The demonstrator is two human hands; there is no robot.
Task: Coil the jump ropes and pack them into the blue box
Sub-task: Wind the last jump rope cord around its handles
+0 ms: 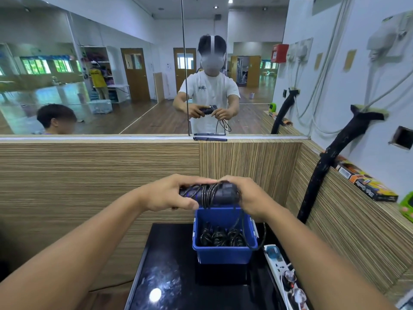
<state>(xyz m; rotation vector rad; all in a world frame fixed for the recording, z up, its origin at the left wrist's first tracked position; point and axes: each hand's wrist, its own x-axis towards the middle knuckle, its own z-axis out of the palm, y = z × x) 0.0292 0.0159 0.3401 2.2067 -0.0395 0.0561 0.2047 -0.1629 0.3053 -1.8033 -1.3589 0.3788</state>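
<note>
Centre of frame, just above the box: both hands hold one jump rope [210,194] level, its two dark handles laid side by side.

Left hand [167,195]: fingers curled over the left end of the handles, thumb underneath, a firm grip.

Right hand [252,198]: wrapped over the right end, fingers folded across the top. Fingertips are hidden behind the bundle, so I cannot tell whether it also pinches the cord.

Cord: several turns are wound round the middle of the handles. A loose tail [265,231] hangs from the right side, drops past the box's right rim and loops back toward it (length left to wind looks modest, but part is hidden by the wrist).

Blue box [222,256]: lower centre, open-topped, standing on a glossy black surface [169,260]. Inside lie at least three dark coiled ropes [220,237], side by side on the bottom, with room above them.

Lower right: a white power strip [278,268] lies just beside the box.

Progress, as judged: well along. Some ropes are already packed, and this one is partly coiled and not yet in. Left to do: wind in the tail, secure it, lower the bundle onto the others. No other loose ropes are in view, so this may be the last.
</note>
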